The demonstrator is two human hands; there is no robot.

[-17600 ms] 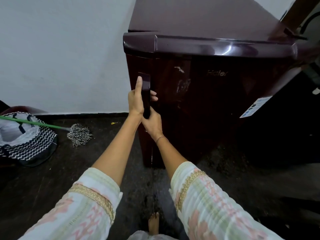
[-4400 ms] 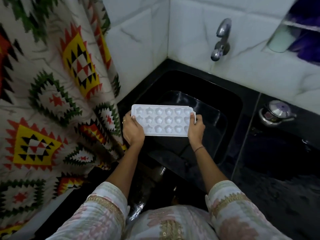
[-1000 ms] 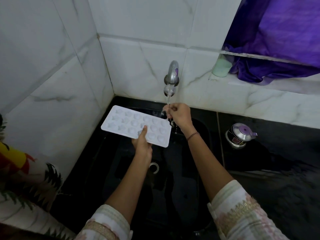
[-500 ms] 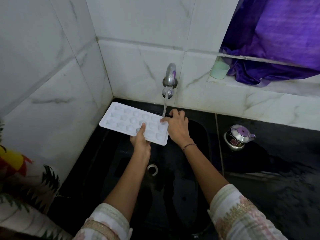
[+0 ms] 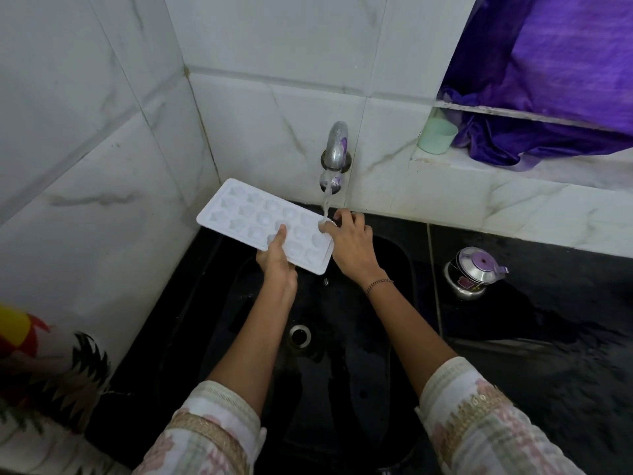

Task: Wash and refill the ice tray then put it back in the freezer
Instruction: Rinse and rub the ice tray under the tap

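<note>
Rinsing appears to be the step in hand. The tray [image 5: 263, 224] is held cells up over the sink [image 5: 342, 389], at 12 o'clock from the drain [image 5: 300, 334]. Its 3 o'clock end is under the stream [image 5: 326, 204] from the tap [image 5: 335, 152].

The left hand [image 5: 275, 258] grips the near long edge, thumb on top and fingers underneath. The right hand [image 5: 352, 245] is at the tray's 3 o'clock end, with bent fingers touching the rim where the water lands. Whether it pinches the rim or only rubs it cannot be told.

Progress: the tray is out of the freezer and appears free of ice. Water lands only on the cells at the 3 o'clock end, and the state of the cells toward 9 o'clock is hard to confirm. Remaining steps are to finish washing, fill every cell, carry the tray level and return it to the freezer.

Clearances:
- The tray's 10 o'clock corner is near the side wall [image 5: 102, 183] but apart from it.
- The tap spout is just above the 3 o'clock end.
- The basin below gives open room.
- At 3 o'clock from the sink, a kettle [image 5: 474, 272] stands on the counter [image 5: 548, 354], well apart from the hands.
- A cup [image 5: 436, 135] and a cloth [image 5: 548, 80] occupy the ledge at 2 o'clock, away from the tray.
</note>
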